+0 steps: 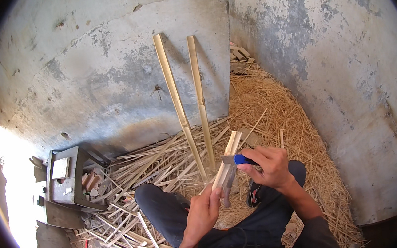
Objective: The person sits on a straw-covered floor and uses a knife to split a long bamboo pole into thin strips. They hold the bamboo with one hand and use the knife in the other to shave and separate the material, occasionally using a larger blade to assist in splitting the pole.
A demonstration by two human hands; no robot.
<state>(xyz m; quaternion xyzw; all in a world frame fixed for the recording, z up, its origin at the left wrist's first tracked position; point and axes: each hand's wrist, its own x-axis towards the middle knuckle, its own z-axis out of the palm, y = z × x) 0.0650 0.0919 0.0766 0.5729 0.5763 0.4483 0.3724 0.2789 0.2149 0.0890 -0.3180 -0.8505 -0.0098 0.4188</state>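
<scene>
My left hand (pixel 203 212) is closed round the lower end of a split bamboo piece (pixel 231 145), which slants up and away to the right. My right hand (pixel 272 165) grips the blue handle of a knife (pixel 243 159). The knife's flat metal blade lies across the bamboo, touching it above my left fingers. Just below the bamboo a greyish upright piece (pixel 229 192) shows; its kind is hard to make out. Two long bamboo strips (pixel 175 93) lean against the wall beyond my hands.
Loose bamboo strips (pixel 138 169) cover the floor on the left. Thin straw-like shavings (pixel 269 99) are heaped along the right wall (pixel 339 64). A grey box-like stand (pixel 66 175) with rubble beside it stands at the left. My bent knees frame the work.
</scene>
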